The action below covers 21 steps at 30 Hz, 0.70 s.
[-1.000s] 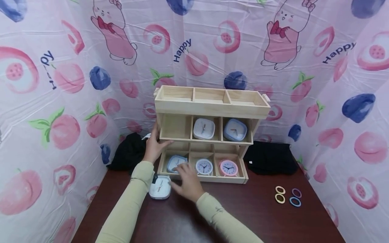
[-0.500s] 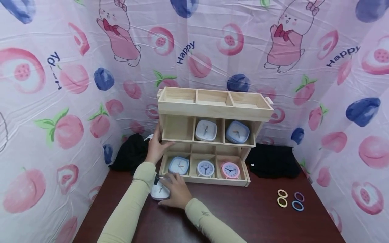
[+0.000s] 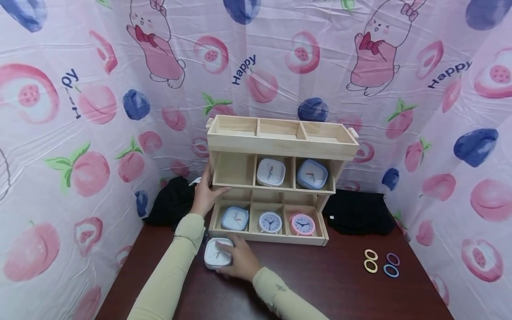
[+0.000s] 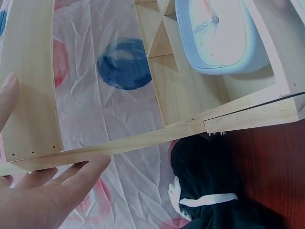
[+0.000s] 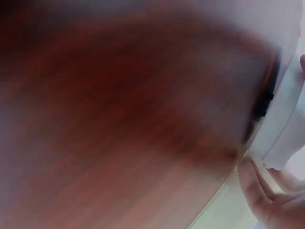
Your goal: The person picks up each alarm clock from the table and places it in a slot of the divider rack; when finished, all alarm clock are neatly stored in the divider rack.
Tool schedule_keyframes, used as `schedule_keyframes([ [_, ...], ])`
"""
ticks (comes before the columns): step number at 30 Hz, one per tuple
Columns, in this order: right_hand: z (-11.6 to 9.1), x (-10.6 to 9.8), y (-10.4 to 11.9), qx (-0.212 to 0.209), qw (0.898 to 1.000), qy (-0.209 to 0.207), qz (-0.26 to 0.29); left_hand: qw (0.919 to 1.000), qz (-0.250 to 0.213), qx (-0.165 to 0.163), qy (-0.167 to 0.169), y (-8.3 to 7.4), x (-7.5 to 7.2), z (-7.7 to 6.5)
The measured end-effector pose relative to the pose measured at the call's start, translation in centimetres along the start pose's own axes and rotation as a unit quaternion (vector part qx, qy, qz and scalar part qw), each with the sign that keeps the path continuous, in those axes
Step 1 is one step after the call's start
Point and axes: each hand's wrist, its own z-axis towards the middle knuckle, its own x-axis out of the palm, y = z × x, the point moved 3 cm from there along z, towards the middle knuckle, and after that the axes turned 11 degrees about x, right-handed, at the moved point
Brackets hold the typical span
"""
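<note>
In the head view my right hand grips a rounded-square white alarm clock just in front of the wooden rack. Its fingers lie at the clock's far side and its thumb at the near side. The right wrist view is blurred, but shows that hand's fingers against the white clock casing. My left hand holds the rack's left side, thumb along the middle tier's front edge. In the left wrist view its fingers lie along the side post, below a blue clock.
The bottom tier holds a blue clock, a round white one and a pink one. Above them sit a white clock and a blue clock. Black cloths flank the rack; several coloured rings lie at right.
My right hand has come down from in front of the bottom tier onto the white clock and gripped it. The clock has shifted a little to the right. The left hand keeps its hold.
</note>
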Motion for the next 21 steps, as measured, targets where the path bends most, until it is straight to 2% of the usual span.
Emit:
schedule_keyframes([
  [4,-1.0,-0.9,-1.1,0.003,0.999,0.014,0.03,1.0,0.003,-0.003,0.001,0.0,0.0,0.0],
  [10,-2.5,-1.7,-2.9,-0.015,0.999,-0.011,0.029,1.0,0.007,-0.005,0.002,-0.1,0.0,-0.1],
  [16,-3.1,-3.2,-4.6,-0.035,0.997,-0.067,-0.016,0.9999,0.01,-0.005,0.0,0.0,-0.1,-0.1],
  [21,-2.2,-6.7,-4.7,-0.074,0.989,-0.13,0.002,1.0,0.006,-0.003,0.001,-0.1,-0.1,-0.2],
])
